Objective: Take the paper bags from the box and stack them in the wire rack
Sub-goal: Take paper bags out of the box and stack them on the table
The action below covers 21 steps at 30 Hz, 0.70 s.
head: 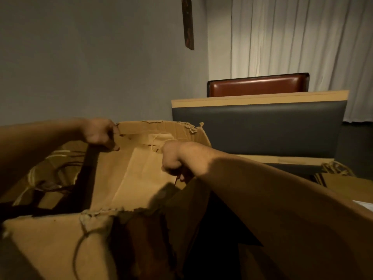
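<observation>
A torn brown cardboard box stands open in front of me. A flat brown paper bag with a twine handle lies inside it. My left hand is closed on the box's far left corner. The fingers of my right hand are curled over the top edge of the box's right wall, just above the bag. Left of the box, more paper bags with pale handles lie behind a dark frame, which may be the rack. Its wires cannot be made out.
A grey upholstered bench back with a wooden top edge stands right behind the box, and a red-brown seat back beyond it. More brown bags with twine handles lie at the right. A grey wall is on the left and white curtains at the back right.
</observation>
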Tool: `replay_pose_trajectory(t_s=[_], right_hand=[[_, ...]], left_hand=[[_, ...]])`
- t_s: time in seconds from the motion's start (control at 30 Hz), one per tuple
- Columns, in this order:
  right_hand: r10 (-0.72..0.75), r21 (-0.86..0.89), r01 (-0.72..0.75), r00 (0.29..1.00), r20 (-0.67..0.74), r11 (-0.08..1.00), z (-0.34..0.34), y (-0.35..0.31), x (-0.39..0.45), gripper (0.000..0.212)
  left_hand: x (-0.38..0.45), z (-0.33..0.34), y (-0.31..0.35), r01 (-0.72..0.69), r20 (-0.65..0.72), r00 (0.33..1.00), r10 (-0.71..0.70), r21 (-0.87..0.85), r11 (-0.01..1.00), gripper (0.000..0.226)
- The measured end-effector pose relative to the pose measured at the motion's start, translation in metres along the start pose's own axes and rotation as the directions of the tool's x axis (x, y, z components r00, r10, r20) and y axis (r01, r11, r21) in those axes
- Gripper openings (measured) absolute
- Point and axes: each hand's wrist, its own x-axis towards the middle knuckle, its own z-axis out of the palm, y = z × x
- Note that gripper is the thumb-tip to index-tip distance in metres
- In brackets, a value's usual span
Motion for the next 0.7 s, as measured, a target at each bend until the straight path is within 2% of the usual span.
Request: replay_pose_trajectory(t_s=[0.07,0.13,0.2,0.27,0.37,0.43,0.53,0.6,0.67,0.7], right_hand=[[0.038,0.146,-0.024,0.995,-0.095,0.989,0.000,0.000,0.002,0.010],[0.063,0.216,-0.016,0.975,-0.214,0.976,0.000,0.003,0.008,0.028],[0.090,0.322,0.039,0.922,-0.376,0.946,-0.004,0.002,0.007,0.040],[0.122,0.498,0.179,0.849,-0.514,0.849,-0.011,-0.004,-0.002,0.034],[0.117,0.575,0.411,0.735,-0.668,0.707,-0.018,-0.024,-0.022,0.029],[0.075,0.593,0.470,0.739,-0.669,0.654,-0.016,-0.043,-0.033,0.031],[0.021,0.584,0.382,0.825,-0.565,0.716,-0.003,-0.057,-0.042,0.031],[0.048,0.610,0.327,0.855,-0.516,0.722,0.001,-0.053,-0.049,0.027],[0.052,0.582,0.304,0.856,-0.514,0.754,-0.002,-0.046,-0.059,0.020],[0.041,0.533,0.296,0.847,-0.530,0.793,-0.005,-0.042,-0.063,0.018]], left_hand=[[-0.020,-0.008,0.005,-0.012,-0.078,0.997,0.011,-0.005,1.000,0.005],[-0.043,-0.019,0.012,-0.019,-0.197,0.980,0.013,-0.025,1.000,0.006],[-0.073,-0.037,0.019,-0.025,-0.307,0.952,-0.008,-0.103,0.994,0.006],[-0.107,-0.056,0.026,-0.037,-0.371,0.926,-0.067,-0.266,0.963,0.003],[-0.148,-0.067,0.033,-0.073,-0.417,0.899,-0.134,-0.444,0.893,0.005],[-0.163,-0.061,0.035,-0.101,-0.425,0.891,-0.159,-0.527,0.844,0.008],[-0.179,-0.040,0.034,-0.107,-0.343,0.932,-0.118,-0.570,0.815,0.012],[-0.183,-0.028,0.034,-0.059,-0.299,0.949,-0.100,-0.479,0.876,0.006],[-0.183,-0.019,0.037,-0.005,-0.305,0.951,-0.041,-0.149,0.989,0.003],[-0.181,-0.015,0.039,0.014,-0.332,0.943,-0.019,-0.016,1.000,0.008]])
